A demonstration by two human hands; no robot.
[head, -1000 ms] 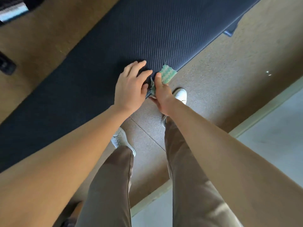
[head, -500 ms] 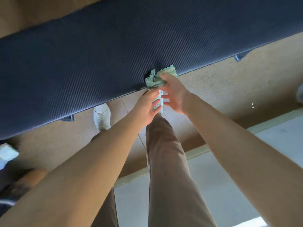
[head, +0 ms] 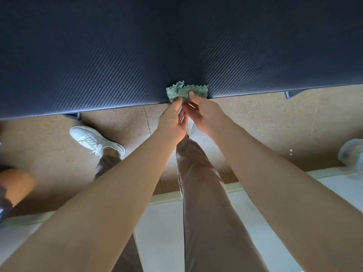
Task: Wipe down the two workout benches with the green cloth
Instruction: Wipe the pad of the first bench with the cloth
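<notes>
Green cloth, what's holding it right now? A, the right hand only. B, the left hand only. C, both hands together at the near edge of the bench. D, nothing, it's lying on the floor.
C: the left hand and the right hand both pinch the green cloth at the near edge of the dark bench.

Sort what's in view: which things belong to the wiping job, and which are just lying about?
Job: green cloth, bunched at the bench's near edge; workout bench.
Just about: white sneaker; speckled tan floor; blurred pale object at the right edge.
</notes>
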